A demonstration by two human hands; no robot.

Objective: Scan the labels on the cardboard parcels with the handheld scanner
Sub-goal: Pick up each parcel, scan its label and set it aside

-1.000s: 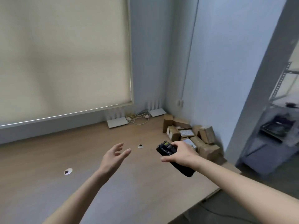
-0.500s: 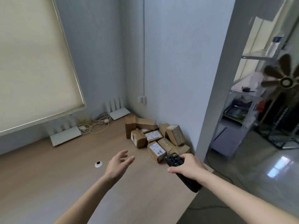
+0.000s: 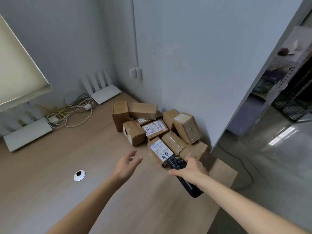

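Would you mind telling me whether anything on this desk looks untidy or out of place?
The cardboard parcels lie jumbled in the corner, tilted and leaning on each other, several labels hidden. A tangle of cables sprawls between two white routers.

Single view only, head-worn wide-angle camera; no second view, so no overlap. Camera looked forward and down from above wooden desk (image 3: 50, 191), facing room corner where parcels (image 3: 157, 130) sat piled against wall. Both forearms entered from bottom edge, left hand (image 3: 125, 166) and right hand (image 3: 190, 171) near lens, parcels just beyond, routers (image 3: 106, 94) and cables (image 3: 72, 114) farther back. Straight lines bowed toward edges. Right margin took in doorway and shelving (image 3: 287, 78)
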